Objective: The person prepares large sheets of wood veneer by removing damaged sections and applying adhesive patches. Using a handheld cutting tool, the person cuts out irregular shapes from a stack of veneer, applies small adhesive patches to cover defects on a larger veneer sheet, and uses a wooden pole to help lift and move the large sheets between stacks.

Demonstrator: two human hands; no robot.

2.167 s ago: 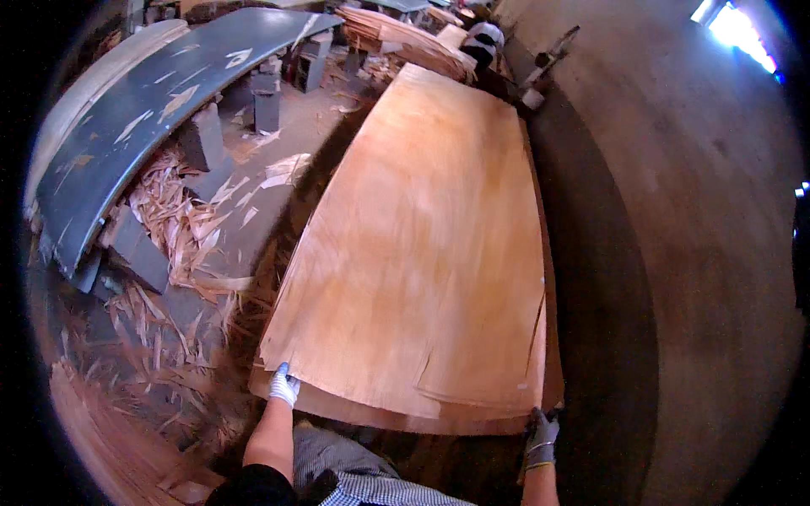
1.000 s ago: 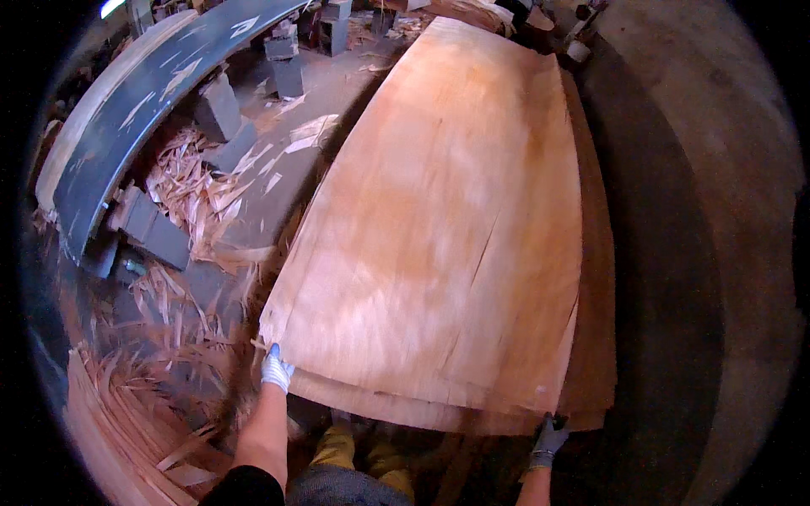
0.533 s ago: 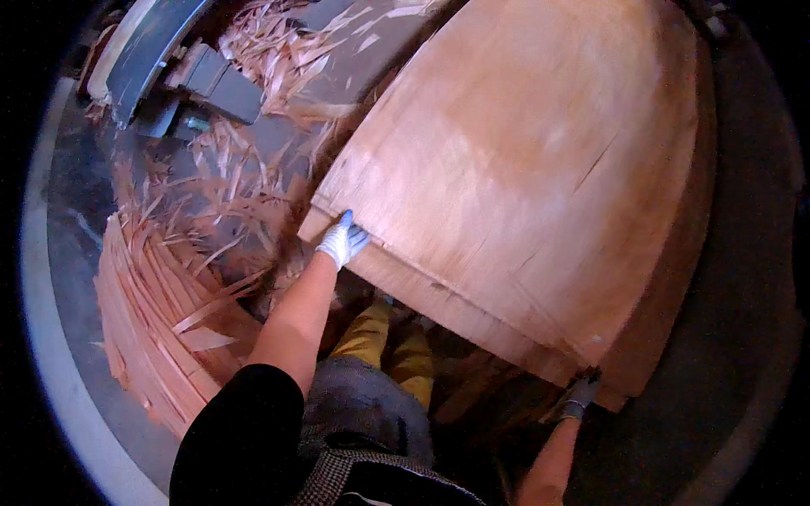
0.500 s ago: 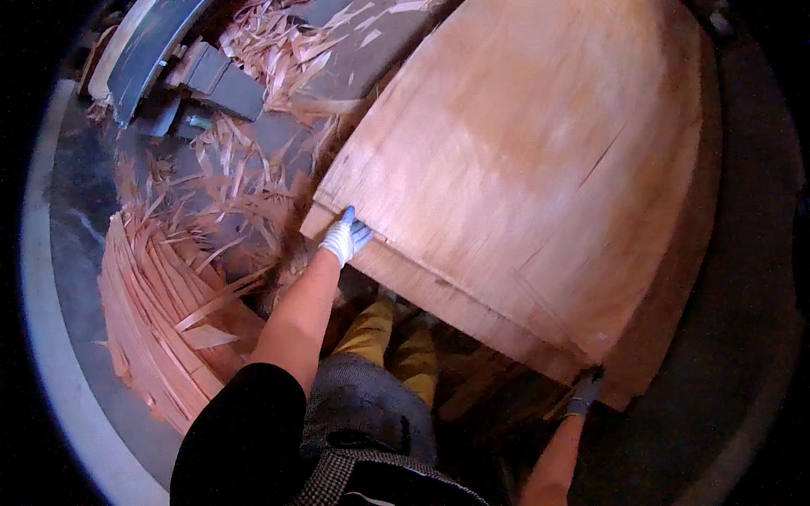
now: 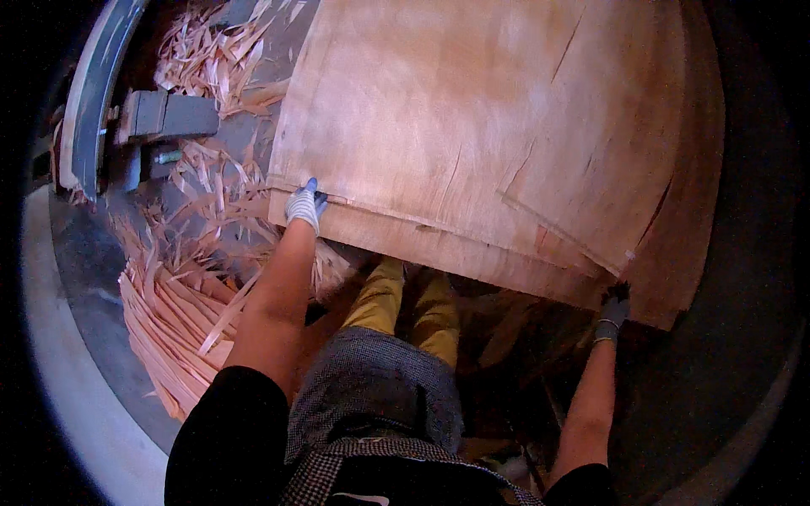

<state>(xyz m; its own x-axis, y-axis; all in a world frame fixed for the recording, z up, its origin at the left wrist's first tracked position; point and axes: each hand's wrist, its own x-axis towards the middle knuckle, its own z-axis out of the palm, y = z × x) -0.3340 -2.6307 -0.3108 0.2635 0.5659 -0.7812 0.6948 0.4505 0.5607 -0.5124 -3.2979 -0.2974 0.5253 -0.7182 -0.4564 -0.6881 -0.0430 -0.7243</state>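
Large thin wood veneer sheets (image 5: 439,126) lie stacked in front of me, their near edges slightly offset. My left hand (image 5: 305,205), in a white glove with blue-grey fingertips, grips the near-left edge, its fingertips over the top sheet. At the near-right corner, my right hand (image 5: 616,310) wears a dark-looking glove and is closed on the veneer edge; shadow hides part of its fingers. Several cracks run through the top sheet, and a narrow raised strip or fold (image 5: 565,236) slants toward the right hand.
On the left floor lies a bundle of long veneer strips (image 5: 173,337). Loose veneer scraps (image 5: 215,59) are scattered farther back. A curved-looking metal rail (image 5: 97,101) and a grey block-shaped machine part (image 5: 169,115) stand at the far left. Deep shadow covers the right side.
The view has turned, and the sheets' near edge now runs more level. In the picture, my left hand sits farther left and my right hand higher; both stay on the veneer.
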